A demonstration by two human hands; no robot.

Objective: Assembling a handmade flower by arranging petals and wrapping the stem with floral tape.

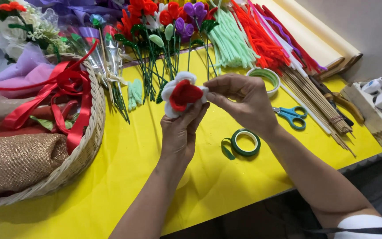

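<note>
Wicker basket point(89, 146) at far left, holding red ribbon point(67, 82) and gold mesh fabric point(18, 161). Centre: left hand point(180, 130) closed around underside of red-and-white pipe-cleaner flower point(182, 94), raised above yellow tabletop point(124, 177). Right hand point(244, 99) pinching flower's white outer edge with fingertips. Green tape roll point(244, 142) lying just below right wrist. Blue scissors point(292, 116) further right, beside bundle of wooden sticks point(315, 97).

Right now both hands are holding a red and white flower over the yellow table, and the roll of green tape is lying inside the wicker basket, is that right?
Not quite. In the head view the roll of green tape lies on the yellow table, not inside the wicker basket. The rest stands: the left hand and right hand hold the red and white flower.
</note>
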